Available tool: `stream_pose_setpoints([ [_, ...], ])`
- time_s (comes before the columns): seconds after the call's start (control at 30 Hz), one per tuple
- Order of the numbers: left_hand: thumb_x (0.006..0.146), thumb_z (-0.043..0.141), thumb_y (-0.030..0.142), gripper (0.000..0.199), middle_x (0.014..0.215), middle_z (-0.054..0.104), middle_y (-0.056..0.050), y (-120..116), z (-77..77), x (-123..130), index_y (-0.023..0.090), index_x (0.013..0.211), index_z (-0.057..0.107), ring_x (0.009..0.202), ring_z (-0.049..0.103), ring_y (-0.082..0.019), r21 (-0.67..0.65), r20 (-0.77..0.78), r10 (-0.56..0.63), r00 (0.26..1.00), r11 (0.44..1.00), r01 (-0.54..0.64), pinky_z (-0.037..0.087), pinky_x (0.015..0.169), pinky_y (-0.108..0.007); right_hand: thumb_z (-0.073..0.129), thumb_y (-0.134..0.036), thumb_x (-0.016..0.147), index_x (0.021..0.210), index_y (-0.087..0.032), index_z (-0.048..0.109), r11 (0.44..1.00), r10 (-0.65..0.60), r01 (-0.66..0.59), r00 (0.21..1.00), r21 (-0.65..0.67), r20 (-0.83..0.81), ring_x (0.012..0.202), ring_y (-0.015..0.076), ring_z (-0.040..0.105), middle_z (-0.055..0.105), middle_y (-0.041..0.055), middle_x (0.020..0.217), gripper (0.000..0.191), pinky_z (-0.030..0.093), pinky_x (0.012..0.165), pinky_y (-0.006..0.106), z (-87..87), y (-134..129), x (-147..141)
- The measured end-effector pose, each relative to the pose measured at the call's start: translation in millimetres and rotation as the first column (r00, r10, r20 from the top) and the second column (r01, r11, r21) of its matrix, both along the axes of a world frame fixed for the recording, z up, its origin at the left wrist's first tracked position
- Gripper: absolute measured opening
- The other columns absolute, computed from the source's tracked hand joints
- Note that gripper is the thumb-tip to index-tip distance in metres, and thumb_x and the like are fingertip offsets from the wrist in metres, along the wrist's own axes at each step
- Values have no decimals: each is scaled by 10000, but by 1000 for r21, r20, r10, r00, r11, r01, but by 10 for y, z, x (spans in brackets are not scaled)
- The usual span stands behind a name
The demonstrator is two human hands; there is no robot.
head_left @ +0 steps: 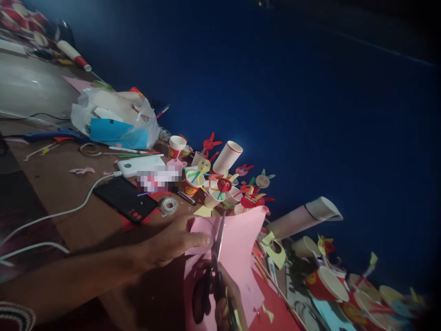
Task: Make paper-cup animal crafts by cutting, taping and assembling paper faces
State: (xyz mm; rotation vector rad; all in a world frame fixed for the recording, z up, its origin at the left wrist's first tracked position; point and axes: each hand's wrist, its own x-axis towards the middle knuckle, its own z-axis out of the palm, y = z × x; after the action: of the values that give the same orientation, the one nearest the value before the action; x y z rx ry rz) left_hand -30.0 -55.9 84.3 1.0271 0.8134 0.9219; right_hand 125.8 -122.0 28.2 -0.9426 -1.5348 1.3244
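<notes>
My left hand pinches a piece of pink paper between thumb and fingers. Black-handled scissors are gripped in my right hand, their blades pointing up and away from me beside my left thumb. The blades lie at the edge of the piece in my left hand. Under and behind them spreads a large sheet of pink paper with a curved, cut outline. My right fingers are partly hidden by the scissor handles.
Paper cups with paper animal faces stand behind the sheet. A tape roll, a black phone and a white power bank with a cable lie left. A plastic bag sits farther back. More cups stand right, along a blue wall.
</notes>
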Motion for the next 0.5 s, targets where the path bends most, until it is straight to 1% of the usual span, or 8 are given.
stream_pose_setpoints([
  [0.1,645,603,194,206,742,649,-22,-4,31,9,123,834,640,734,593,-193,-33,47,-86,995,996,88,452,699,-289,368,-715,761,1090,-157,519,1000,-18,17,999,21,50,365,114,399,494,-21,462,665,307,362,223,46,-19,21],
  [0.13,643,607,199,203,733,644,-26,-6,36,11,115,825,636,726,591,-195,-51,36,-93,995,994,95,453,694,-293,367,-720,756,1092,-159,523,1000,-19,18,998,11,63,368,123,411,492,-17,463,672,320,361,230,63,-23,27],
  [0.2,635,623,203,211,748,644,-29,-10,40,11,113,825,633,737,586,-196,-75,-12,-68,998,995,67,451,694,-291,373,-744,732,1082,-167,538,1000,-15,16,997,-19,78,369,138,423,477,-16,454,694,342,355,245,90,-26,34],
  [0.27,635,624,194,229,768,648,-23,-13,43,9,120,851,633,764,583,-195,-68,-23,-58,998,996,56,448,702,-285,365,-776,702,1076,-183,549,998,-21,26,995,-52,94,368,149,428,460,-15,448,724,352,345,258,87,-29,37],
  [0.33,643,611,188,218,757,649,-21,-16,49,6,120,848,635,753,580,-193,-63,-7,-99,995,993,98,447,687,-283,367,-798,674,1051,-200,567,997,-30,37,994,-70,104,360,154,424,444,-17,443,734,354,339,269,31,-34,31],
  [0.4,647,605,187,211,762,652,-21,-21,60,0,120,844,639,733,577,-186,-75,-10,-122,993,990,121,443,668,-276,379,-793,678,1009,-211,583,994,-60,70,992,-84,115,336,149,406,425,-23,427,700,345,331,276,-76,-44,19],
  [0.5,640,607,182,233,782,653,-7,-26,73,-15,137,866,645,728,572,-172,-81,-40,-97,994,992,94,433,652,-255,374,-762,721,945,-212,588,984,-148,158,983,-87,110,284,128,352,404,-36,392,632,297,303,265,-237,-61,2],
])
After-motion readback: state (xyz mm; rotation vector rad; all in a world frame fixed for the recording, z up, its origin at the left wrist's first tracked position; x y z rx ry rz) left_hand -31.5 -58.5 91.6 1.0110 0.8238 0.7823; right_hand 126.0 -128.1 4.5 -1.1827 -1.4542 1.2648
